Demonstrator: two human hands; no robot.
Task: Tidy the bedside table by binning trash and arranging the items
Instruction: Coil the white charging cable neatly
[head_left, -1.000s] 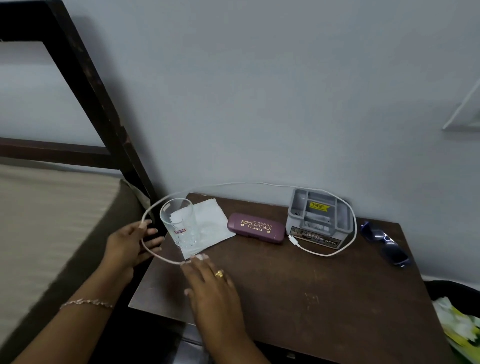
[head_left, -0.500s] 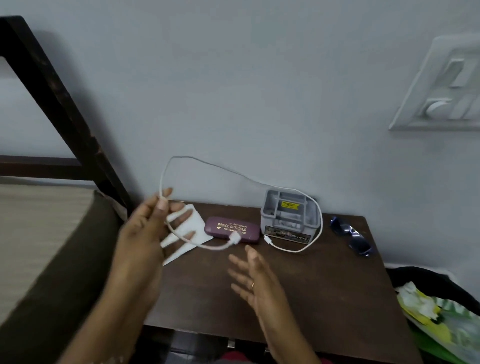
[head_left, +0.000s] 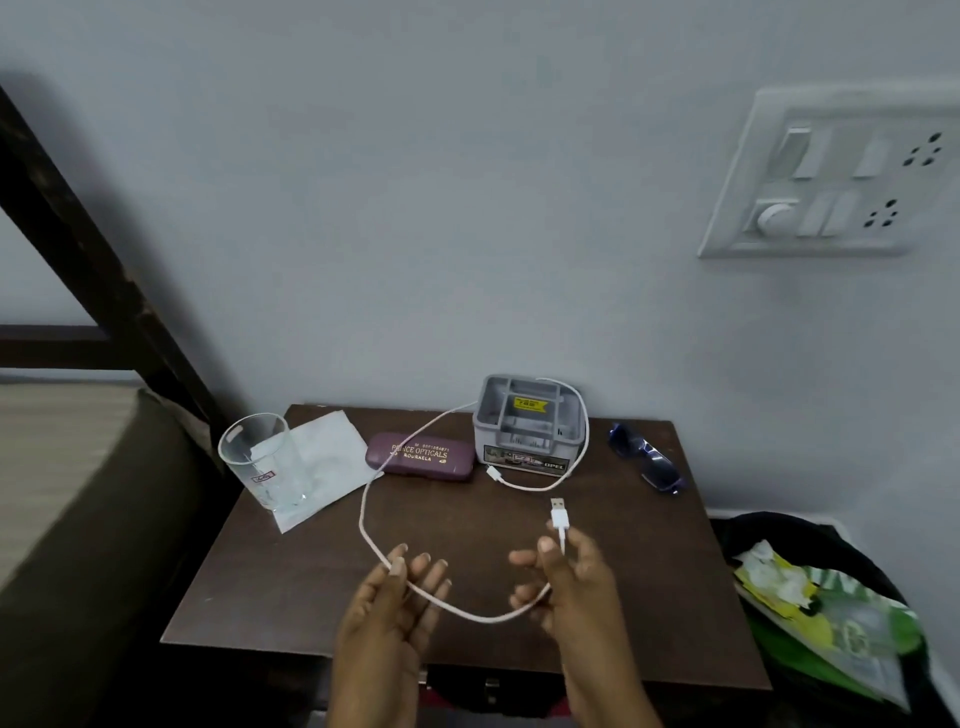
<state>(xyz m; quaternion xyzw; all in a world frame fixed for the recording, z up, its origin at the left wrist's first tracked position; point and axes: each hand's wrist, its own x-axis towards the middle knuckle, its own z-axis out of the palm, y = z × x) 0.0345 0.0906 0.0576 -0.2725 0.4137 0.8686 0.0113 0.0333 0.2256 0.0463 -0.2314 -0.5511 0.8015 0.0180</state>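
Two hands held a white USB cable (head_left: 363, 512) above the near part of the wooden bedside surface (head_left: 291, 587), in front of the grey desk organizer (head_left: 524, 421). The cable's far end looped around that organizer, its small plug lying just in front of it. Pulling hard from here would likely drag or tip the organizer, and the taut cable could sweep the maroon spectacle case (head_left: 420, 457) just left of it. The drinking glass (head_left: 260, 462), on a white tissue (head_left: 332, 457) further left, stood near the surface's edge. The right hand (head_left: 571, 587) pinched the cable just below its USB plug (head_left: 559, 514), fingers (head_left: 545, 551) clamped on it. The left hand (head_left: 395, 603) kept its fingers (head_left: 425, 566) loosely straight and apart, the cable resting across them. Blue sunglasses (head_left: 647, 460) lay right of the organizer; a lined bin (head_left: 831, 597) stood beyond.
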